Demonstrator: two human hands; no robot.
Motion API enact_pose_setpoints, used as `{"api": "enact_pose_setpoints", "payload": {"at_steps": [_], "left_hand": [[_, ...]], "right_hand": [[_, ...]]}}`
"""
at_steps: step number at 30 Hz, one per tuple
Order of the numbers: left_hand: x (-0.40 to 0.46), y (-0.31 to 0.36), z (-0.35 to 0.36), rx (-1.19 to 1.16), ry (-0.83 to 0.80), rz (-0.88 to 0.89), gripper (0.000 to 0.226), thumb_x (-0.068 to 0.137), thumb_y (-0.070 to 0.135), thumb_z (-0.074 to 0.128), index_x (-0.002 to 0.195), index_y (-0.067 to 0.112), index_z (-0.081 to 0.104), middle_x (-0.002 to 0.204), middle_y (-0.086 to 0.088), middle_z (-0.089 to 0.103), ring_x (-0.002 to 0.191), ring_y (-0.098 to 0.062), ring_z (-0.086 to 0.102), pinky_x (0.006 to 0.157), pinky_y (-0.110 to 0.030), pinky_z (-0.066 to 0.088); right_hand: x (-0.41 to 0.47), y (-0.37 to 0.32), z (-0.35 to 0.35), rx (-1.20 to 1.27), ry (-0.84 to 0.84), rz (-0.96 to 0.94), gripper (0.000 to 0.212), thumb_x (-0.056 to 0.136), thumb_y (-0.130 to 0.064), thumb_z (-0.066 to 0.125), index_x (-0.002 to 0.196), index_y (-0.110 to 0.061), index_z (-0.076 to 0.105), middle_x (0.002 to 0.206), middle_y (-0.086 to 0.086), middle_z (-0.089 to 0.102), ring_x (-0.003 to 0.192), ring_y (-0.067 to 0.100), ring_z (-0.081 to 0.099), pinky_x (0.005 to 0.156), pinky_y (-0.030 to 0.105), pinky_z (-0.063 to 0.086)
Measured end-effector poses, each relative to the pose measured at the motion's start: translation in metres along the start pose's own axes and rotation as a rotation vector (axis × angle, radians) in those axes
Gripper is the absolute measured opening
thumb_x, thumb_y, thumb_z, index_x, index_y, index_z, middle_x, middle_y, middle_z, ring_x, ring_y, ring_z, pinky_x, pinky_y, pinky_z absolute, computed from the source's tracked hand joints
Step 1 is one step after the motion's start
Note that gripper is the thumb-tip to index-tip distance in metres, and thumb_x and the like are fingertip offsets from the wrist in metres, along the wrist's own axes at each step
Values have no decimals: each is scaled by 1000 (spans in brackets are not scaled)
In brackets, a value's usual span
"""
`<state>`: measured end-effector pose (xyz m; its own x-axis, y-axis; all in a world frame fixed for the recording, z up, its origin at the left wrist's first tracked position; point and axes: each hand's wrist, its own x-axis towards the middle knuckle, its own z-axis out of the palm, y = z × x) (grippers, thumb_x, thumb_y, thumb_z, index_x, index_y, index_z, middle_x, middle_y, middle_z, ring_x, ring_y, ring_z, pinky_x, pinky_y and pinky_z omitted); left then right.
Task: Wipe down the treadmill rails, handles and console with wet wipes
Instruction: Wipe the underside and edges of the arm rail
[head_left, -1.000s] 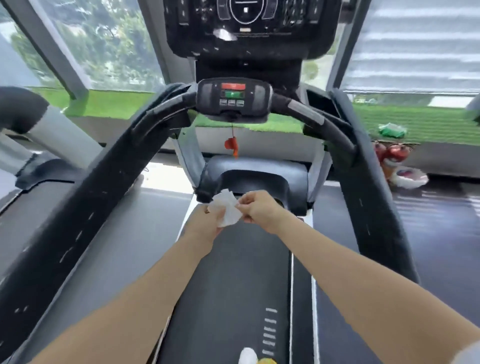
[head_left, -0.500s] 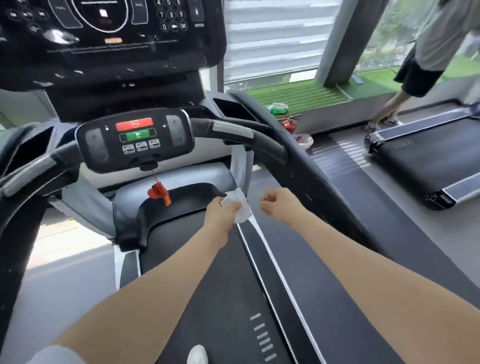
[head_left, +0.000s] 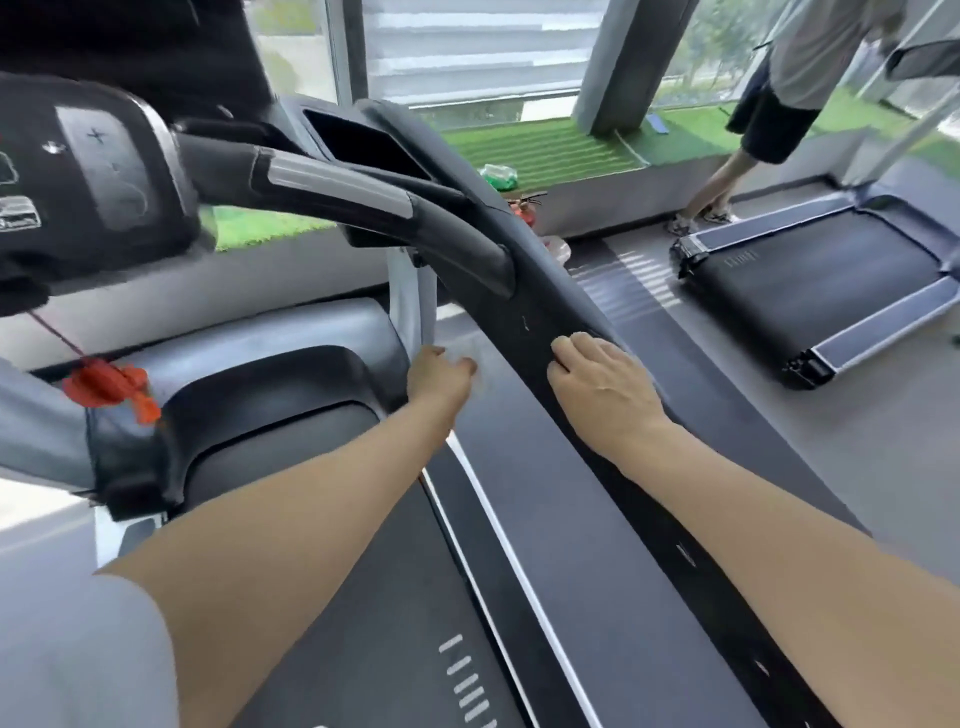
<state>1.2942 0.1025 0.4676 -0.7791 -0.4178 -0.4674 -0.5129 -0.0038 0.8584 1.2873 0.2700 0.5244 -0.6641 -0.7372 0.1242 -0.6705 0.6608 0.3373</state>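
At far left, the small control pod (head_left: 98, 171) sits on the crossbar, a red safety clip (head_left: 111, 387) dangling under it on a cord; the main console is mostly out of view above. Next, the grey-banded front handle (head_left: 343, 189) runs rightward and down, rigid and rounded, an easy thing to wrap a wipe around. Centre frame: left hand (head_left: 441, 376) reaches forward near the white upright, fingers curled on a wet wipe (head_left: 475, 356), which is blurred and pale, only partly visible beyond the knuckles. Wipe looks thin, limp and damp; judged very light, likely to bunch or fold on itself, so best kept wadded under the fingertips or spread flat under the palm rather than held by a corner. Right of it, the long black side rail (head_left: 524, 291) slopes down toward the viewer. Right hand (head_left: 602, 387) rests on this rail, fingers bent over its top edge, holding nothing. Rail appears stiff, fixed, smooth-surfaced; it should take firm pressure. Further right: a second treadmill (head_left: 810, 280), and another person's legs (head_left: 711, 187) by the window.
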Motion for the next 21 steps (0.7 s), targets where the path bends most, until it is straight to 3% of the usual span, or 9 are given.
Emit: {"api": "enact_pose_setpoints", "payload": {"at_steps": [2, 4, 6, 8, 12, 13, 15, 18, 21], "left_hand": [[11, 3, 16, -49, 30, 5, 45, 88, 17, 54, 131, 10, 44, 122, -11, 56, 104, -32, 59, 85, -38, 52], [19, 6, 32, -44, 69, 65, 38, 89, 15, 51, 127, 11, 45, 108, -7, 57, 88, -24, 60, 67, -27, 50], [19, 12, 47, -50, 95, 137, 26, 90, 11, 49, 116, 8, 47, 87, 1, 51, 71, -15, 52, 51, -21, 37], [16, 18, 62, -98, 99, 199, 20, 90, 10, 49, 110, 8, 47, 81, 3, 47, 68, -11, 47, 50, -19, 32], [1, 6, 82, -147, 138, 374, 3, 96, 18, 48, 97, 17, 50, 78, 12, 50, 68, -2, 46, 58, -19, 36], [-2, -3, 85, -144, 128, 438, 9, 97, 20, 47, 99, 15, 55, 82, 9, 56, 72, -5, 49, 63, -21, 38], [-5, -22, 93, -73, 73, 549, 25, 100, 25, 44, 117, 18, 60, 106, 4, 65, 95, -12, 57, 79, -25, 44], [6, -25, 101, -10, 58, 586, 37, 101, 25, 40, 137, 17, 48, 137, -6, 53, 126, -21, 48, 102, -31, 37], [21, -9, 94, 28, 129, 562, 38, 102, 23, 37, 138, 16, 47, 137, -7, 53, 123, -22, 49, 95, -22, 36]], "right_hand": [[-3, 10, 8, -51, 48, -76, 17, 60, 1, 48, 61, -6, 63, 79, 9, 60, 72, 26, 60, 67, 32, 54], [-5, 16, 10, -56, 89, -137, 18, 60, 2, 50, 66, -4, 65, 87, 10, 62, 79, 27, 62, 73, 32, 55], [-7, 20, 14, -41, 106, -154, 20, 61, 2, 49, 70, -3, 66, 92, 11, 63, 84, 27, 63, 77, 32, 55], [-9, 21, 17, -29, 112, -152, 21, 66, 1, 47, 72, -3, 67, 93, 10, 63, 87, 26, 63, 80, 31, 54], [-9, 23, 17, -18, 139, -149, 40, 74, -3, 28, 71, -6, 67, 87, 6, 63, 85, 23, 64, 80, 27, 50], [-9, 22, 17, -21, 140, -148, 41, 74, -4, 27, 71, -6, 68, 85, 6, 63, 83, 23, 64, 79, 27, 50], [-9, 21, 17, -31, 170, -150, 40, 76, -4, 28, 73, -5, 68, 82, 6, 63, 82, 23, 64, 78, 28, 51], [-9, 23, 20, -29, 212, -161, 40, 77, -3, 29, 75, -3, 69, 83, 7, 63, 83, 24, 64, 79, 29, 52], [-8, 23, 22, -15, 244, -165, 40, 76, -3, 28, 71, -7, 68, 81, 5, 64, 82, 22, 65, 78, 27, 51]]}}
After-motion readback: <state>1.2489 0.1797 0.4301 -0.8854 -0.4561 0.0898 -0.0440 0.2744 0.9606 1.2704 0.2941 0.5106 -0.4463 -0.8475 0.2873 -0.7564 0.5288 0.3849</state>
